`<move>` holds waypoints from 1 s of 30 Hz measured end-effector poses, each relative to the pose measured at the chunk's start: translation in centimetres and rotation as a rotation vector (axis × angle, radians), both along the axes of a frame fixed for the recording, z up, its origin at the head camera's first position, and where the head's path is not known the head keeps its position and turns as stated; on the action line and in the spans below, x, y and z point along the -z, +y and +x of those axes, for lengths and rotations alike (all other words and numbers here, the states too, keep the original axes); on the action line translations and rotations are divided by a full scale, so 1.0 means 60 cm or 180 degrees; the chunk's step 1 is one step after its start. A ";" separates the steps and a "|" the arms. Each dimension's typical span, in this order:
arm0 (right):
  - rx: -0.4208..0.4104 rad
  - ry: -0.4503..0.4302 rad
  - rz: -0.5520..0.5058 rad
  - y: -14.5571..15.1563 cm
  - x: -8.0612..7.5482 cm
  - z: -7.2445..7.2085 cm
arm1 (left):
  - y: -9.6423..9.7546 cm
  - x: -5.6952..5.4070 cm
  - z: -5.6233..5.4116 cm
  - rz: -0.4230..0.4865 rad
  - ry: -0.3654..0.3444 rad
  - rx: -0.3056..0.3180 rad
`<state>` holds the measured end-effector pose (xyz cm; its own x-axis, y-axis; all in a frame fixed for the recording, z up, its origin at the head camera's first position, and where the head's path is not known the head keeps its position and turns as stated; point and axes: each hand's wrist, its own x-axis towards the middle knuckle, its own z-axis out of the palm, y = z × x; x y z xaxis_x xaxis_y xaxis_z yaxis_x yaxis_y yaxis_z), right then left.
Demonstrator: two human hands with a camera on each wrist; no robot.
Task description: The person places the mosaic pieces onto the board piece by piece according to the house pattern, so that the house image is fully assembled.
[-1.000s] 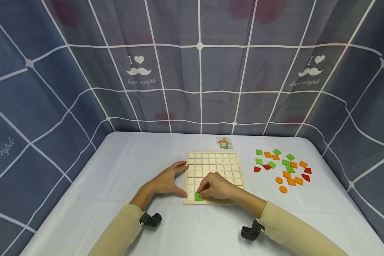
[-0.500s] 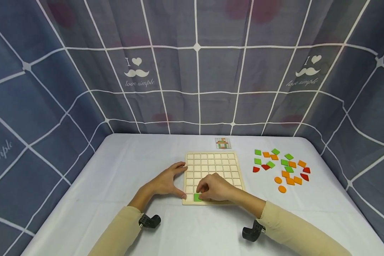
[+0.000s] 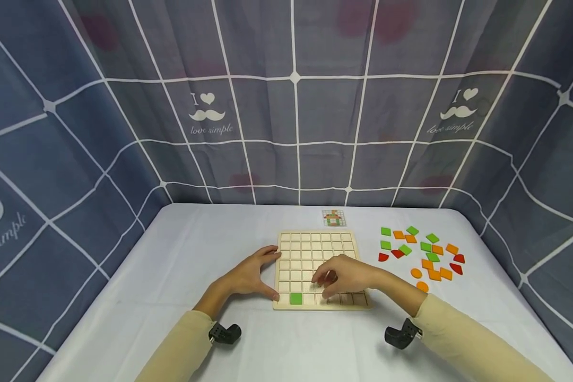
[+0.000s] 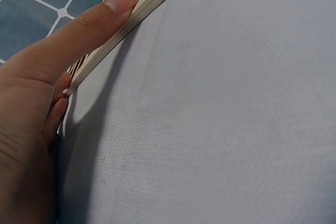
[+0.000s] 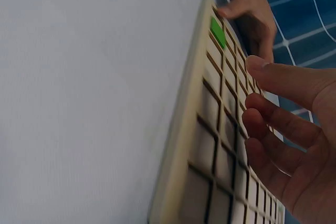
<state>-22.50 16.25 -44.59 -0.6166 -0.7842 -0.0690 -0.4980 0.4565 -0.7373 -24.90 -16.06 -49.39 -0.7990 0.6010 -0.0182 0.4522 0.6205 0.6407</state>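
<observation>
A pale wooden grid board lies on the white table. One green square tile sits in a cell of its bottom row, second from the left. My left hand rests against the board's left side, thumb at the lower corner and fingers spread further up; the left wrist view has the thumb on the rim. Over the lower right part of the board is my right hand, fingers loosely bent. Nothing is between its fingertips in the right wrist view, and the green tile lies apart from it.
Right of the board lie loose green tiles, orange tiles, orange discs and red rounded pieces, several in all. A small pattern card lies behind the board. Grid-patterned curtains enclose the table.
My right hand has let go of the green tile, which stays in its cell, and has moved right and slightly up. The left hand keeps its place at the board.
</observation>
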 end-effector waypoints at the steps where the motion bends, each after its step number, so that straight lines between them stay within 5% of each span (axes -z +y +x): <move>1: 0.0044 -0.0033 -0.0002 0.011 -0.001 -0.003 | 0.000 0.001 0.000 0.0008 0.0008 0.0005; 13: 0.0482 -0.0169 0.0122 0.124 -0.025 -0.040 | -0.001 0.005 0.001 0.0013 0.0066 0.0005; 21: 0.1170 -0.0280 0.0241 0.182 -0.026 -0.077 | -0.003 0.004 0.003 0.0043 0.0040 0.0013; 30: 0.1633 -0.0102 0.0442 0.232 -0.020 -0.104 | -0.003 0.002 0.003 0.0011 0.0083 0.0028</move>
